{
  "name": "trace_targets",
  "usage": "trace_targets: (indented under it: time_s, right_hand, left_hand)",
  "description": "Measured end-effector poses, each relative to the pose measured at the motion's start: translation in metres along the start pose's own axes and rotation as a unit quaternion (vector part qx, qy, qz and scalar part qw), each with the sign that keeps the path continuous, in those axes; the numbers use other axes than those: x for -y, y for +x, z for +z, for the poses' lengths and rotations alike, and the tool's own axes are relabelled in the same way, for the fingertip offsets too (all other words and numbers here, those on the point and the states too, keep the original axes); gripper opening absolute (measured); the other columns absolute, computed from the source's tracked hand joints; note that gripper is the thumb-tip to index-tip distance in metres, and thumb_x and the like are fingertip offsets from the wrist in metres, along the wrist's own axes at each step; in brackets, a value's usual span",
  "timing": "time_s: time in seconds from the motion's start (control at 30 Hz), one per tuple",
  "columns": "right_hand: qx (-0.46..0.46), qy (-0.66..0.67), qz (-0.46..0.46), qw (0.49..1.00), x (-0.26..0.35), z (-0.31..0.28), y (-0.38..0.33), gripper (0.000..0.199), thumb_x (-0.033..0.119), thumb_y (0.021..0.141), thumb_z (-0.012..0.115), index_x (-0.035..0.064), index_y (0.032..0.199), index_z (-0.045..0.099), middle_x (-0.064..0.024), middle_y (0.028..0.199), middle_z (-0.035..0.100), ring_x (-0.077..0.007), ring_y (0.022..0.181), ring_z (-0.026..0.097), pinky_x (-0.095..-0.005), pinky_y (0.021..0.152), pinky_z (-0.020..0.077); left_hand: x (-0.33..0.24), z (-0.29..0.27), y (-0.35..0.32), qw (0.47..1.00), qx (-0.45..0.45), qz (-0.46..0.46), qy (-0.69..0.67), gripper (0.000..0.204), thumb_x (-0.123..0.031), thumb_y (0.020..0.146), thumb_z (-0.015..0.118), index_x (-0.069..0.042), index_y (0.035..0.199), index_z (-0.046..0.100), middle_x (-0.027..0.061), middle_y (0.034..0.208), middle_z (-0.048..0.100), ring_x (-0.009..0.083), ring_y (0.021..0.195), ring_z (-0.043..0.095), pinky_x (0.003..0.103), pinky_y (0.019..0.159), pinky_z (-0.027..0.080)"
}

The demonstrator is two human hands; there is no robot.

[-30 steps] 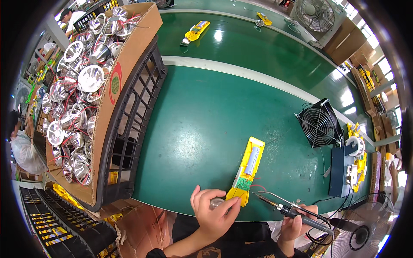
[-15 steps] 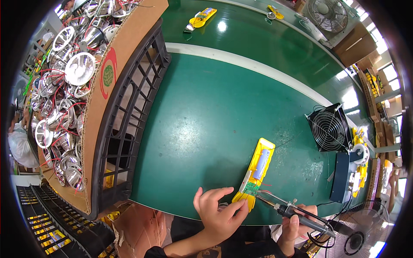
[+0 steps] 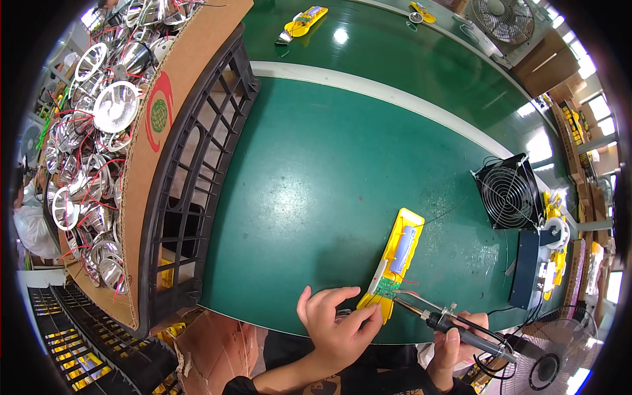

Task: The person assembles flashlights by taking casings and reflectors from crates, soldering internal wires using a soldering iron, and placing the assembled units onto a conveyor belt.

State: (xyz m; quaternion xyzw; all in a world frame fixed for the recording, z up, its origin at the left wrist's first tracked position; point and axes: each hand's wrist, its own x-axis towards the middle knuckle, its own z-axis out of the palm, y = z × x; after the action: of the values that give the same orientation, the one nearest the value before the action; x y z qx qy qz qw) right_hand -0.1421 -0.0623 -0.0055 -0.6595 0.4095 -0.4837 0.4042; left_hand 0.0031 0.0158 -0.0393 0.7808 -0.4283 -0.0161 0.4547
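A yellow flashlight housing (image 3: pixel 413 220) lies open on the green bench, with a blue cylindrical battery (image 3: pixel 402 250) and a small green circuit board (image 3: pixel 386 287) inside. My left hand (image 3: pixel 337 327) is curled at its lower end, thumb against the yellow plastic; a bit of something silvery shows beneath the fingers. My right hand (image 3: pixel 454 343) grips a soldering iron (image 3: pixel 475 340), which has a thin metal feed tube (image 3: pixel 424 300) clamped along it. The iron's tip reaches the lower edge of the board. Thin red wires (image 3: pixel 409 283) stick out beside it.
At left, a cardboard box (image 3: pixel 191 56) full of silvery reflectors (image 3: pixel 116 106) rests by a black plastic crate (image 3: pixel 172 243). A square black fan (image 3: pixel 507 192) and a dark blue box unit (image 3: pixel 525 270) stand at right. Another yellow housing (image 3: pixel 304 24) lies beyond the white strip (image 3: pixel 368 95).
The view has shifted slightly. Both hands keep their hold, and the iron's tip stays at the circuit board.
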Motion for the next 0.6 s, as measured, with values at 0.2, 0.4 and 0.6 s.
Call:
trace_targets:
  time_s: [0.2,0.4,0.6]
  right_hand:
    - [0.001,-0.009,-0.003,1.0,0.0013,-0.0003,0.0,0.033,0.024,0.074,0.062,0.0001,0.081,0.04,-0.0057,0.052,0.047,-0.0106,0.041,0.046,-0.0207,0.041,0.038]
    - [0.002,-0.008,0.005,1.0,0.0005,-0.0023,-0.0028,0.033,0.025,0.074,0.062,0.0004,0.081,0.04,-0.0045,0.05,0.047,-0.011,0.041,0.046,-0.0209,0.042,0.0383]
    - [-0.031,-0.006,-0.007,0.999,-0.0008,-0.0045,-0.0048,0.04,0.03,0.072,0.066,0.0002,0.08,0.039,-0.0027,0.065,0.039,-0.0085,0.045,0.042,-0.0186,0.039,0.0363]
  left_hand:
    - [0.0003,-0.0006,-0.0011,1.0,0.002,-0.003,0.0,0.013,-0.013,0.058,0.074,-0.016,0.066,0.063,0.0024,0.097,0.051,0.0219,0.091,0.047,0.049,0.089,0.028]
    - [0.0005,-0.0003,-0.0015,1.0,0.001,-0.002,-0.004,0.014,-0.012,0.058,0.074,-0.016,0.066,0.063,0.0021,0.096,0.051,0.0216,0.091,0.047,0.049,0.09,0.028]
    - [0.0004,0.0027,-0.0022,0.999,-0.027,-0.02,-0.013,0.014,-0.016,0.06,0.072,-0.019,0.065,0.06,-0.004,0.094,0.055,0.0173,0.087,0.051,0.046,0.092,0.026]
